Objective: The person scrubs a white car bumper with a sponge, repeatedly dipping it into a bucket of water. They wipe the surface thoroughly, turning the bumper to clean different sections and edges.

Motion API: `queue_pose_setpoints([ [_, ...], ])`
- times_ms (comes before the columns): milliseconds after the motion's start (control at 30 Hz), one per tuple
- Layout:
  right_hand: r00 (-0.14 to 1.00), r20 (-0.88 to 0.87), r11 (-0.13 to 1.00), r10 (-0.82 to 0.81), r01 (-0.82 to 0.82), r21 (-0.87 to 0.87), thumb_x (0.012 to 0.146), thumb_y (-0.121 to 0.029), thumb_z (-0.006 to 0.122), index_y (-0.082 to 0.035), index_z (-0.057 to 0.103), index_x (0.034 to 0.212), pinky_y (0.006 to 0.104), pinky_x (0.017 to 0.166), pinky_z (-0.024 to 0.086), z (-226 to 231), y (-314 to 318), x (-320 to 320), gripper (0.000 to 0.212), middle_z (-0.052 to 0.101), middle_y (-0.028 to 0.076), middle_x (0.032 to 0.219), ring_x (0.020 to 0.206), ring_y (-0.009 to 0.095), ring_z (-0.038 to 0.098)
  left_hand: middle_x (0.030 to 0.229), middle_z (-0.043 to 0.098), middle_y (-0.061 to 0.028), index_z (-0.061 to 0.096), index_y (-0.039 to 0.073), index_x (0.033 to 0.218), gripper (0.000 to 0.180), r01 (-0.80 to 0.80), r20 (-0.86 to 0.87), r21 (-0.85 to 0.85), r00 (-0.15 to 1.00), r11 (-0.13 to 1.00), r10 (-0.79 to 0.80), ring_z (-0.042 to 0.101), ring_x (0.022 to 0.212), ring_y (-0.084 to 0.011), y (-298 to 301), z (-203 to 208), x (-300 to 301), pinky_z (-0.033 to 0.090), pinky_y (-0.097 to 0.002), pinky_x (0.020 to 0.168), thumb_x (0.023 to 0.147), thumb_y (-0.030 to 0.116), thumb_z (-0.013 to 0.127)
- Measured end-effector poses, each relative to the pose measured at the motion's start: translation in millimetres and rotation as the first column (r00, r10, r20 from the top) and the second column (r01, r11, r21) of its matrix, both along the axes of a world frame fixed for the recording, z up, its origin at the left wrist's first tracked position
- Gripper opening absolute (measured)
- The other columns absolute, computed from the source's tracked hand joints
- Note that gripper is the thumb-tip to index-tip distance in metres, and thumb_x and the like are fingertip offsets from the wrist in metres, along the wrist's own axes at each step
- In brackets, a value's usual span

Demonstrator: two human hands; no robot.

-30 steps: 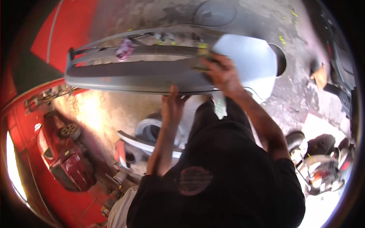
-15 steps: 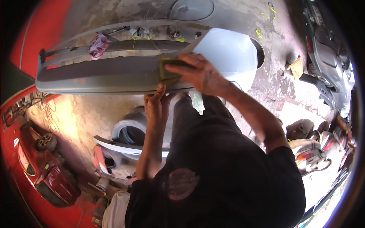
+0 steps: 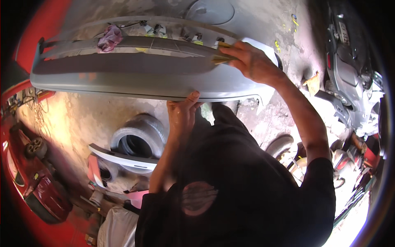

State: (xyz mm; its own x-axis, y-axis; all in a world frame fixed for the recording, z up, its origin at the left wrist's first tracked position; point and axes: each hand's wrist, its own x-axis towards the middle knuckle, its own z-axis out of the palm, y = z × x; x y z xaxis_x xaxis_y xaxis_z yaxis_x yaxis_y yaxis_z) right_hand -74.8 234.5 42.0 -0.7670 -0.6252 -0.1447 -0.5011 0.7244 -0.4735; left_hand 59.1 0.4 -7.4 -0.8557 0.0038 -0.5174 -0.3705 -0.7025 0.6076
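A long grey car bumper [image 3: 135, 78] lies crosswise in front of me, its right end pale and bright in the light. My left hand [image 3: 182, 110] holds the bumper's near lower edge, thumb on top and the other fingers partly hidden beneath. At the bumper's far upper edge, right of the middle, my right hand [image 3: 256, 62] is closed on a yellowish sanding pad [image 3: 222, 60]. Blur smears the pad slightly, and the fingers hide part of it. On the far side of the bumper hangs a crumpled pink cloth [image 3: 110, 38].
Below the bumper, tyres [image 3: 154, 127] and a pale trim strip [image 3: 123, 158] lie on the floor. A dark red car [image 3: 45, 189] is at the lower left, a grey vehicle [image 3: 349, 74] at the right. A round lid-like disc [image 3: 210, 11] lies beyond the bumper.
My right hand has moved right and away from me with the sanding pad, from the bumper's middle to its far edge. My left hand appears farther right along the near edge.
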Motion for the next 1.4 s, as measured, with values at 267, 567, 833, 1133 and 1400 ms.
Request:
queue_pose_setpoints([
  [267, 0.979, 0.181, 0.979, -0.097, 0.126, -0.157, 0.099, -0.033, 0.062, -0.005, 0.066, 0.135, 0.0486, 0.100, 0.050, -9.6, -98.4, -5.0, 0.046, 0.069, 0.020, 0.114, 0.113, 0.036, 0.065, 0.103, 0.069, -0.0073, 0.066, 0.002, 0.113, 0.021, -0.021, 0.028, -0.036, 0.999, 0.999, 0.022, 0.071, 0.096, -0.0209, 4.3, 14.3, -8.2, 0.062, -0.0420, 0.088, 0.094, 0.001, 0.072],
  [567, 0.995, 0.085, 0.929, -0.052, 0.017, 0.370, 0.098, -0.030, 0.067, -0.022, 0.068, 0.132, 0.0472, 0.107, 0.049, -11.9, -44.2, -22.3, 0.035, 0.066, 0.012, 0.115, 0.118, 0.036, 0.061, 0.102, 0.068, -0.0056, 0.065, 0.003, 0.112, 0.027, -0.031, 0.104, -0.080, 0.994, 0.996, 0.040, 0.067, 0.090, -0.0171, 7.4, 15.1, -10.8, 0.057, -0.0349, 0.078, 0.088, 0.005, 0.079],
  [833, 0.963, 0.146, 0.705, -0.225, 0.057, 0.707, 0.094, -0.032, 0.065, -0.020, 0.075, 0.125, 0.0470, 0.091, 0.056, -20.2, -15.3, -81.7, 0.035, 0.073, 0.014, 0.112, 0.108, 0.032, 0.069, 0.101, 0.069, -0.0066, 0.064, 0.000, 0.113, 0.029, -0.029, 0.071, -0.064, 0.997, 0.998, 0.034, 0.067, 0.088, -0.0159, 9.0, 13.4, -14.1, 0.058, -0.0328, 0.073, 0.088, 0.006, 0.080],
  [1133, 0.885, -0.143, 0.895, -0.444, 0.446, -0.016, 0.097, -0.016, 0.069, -0.011, 0.060, 0.140, 0.0429, 0.099, 0.055, -60.4, 64.4, 51.0, 0.044, 0.065, 0.018, 0.122, 0.112, 0.037, 0.066, 0.112, 0.067, -0.0090, 0.062, 0.003, 0.120, 0.031, 0.028, 0.045, -0.048, 0.999, 0.998, -0.026, 0.067, 0.098, -0.0176, 6.4, 2.0, -5.0, 0.059, -0.0372, 0.080, 0.094, 0.009, 0.078],
  [1400, 0.904, -0.304, 0.920, -0.299, 0.190, -0.342, 0.086, -0.017, 0.081, -0.020, 0.063, 0.145, 0.0472, 0.099, 0.050, -37.0, -62.8, 85.1, 0.062, 0.060, 0.021, 0.127, 0.116, 0.038, 0.061, 0.147, 0.053, -0.0164, 0.043, 0.004, 0.151, 0.060, -0.092, -0.024, 0.081, 0.995, 0.993, 0.094, 0.057, 0.131, -0.0315, 8.9, -2.4, -0.1, 0.054, -0.0536, 0.101, 0.105, 0.035, 0.066],
])
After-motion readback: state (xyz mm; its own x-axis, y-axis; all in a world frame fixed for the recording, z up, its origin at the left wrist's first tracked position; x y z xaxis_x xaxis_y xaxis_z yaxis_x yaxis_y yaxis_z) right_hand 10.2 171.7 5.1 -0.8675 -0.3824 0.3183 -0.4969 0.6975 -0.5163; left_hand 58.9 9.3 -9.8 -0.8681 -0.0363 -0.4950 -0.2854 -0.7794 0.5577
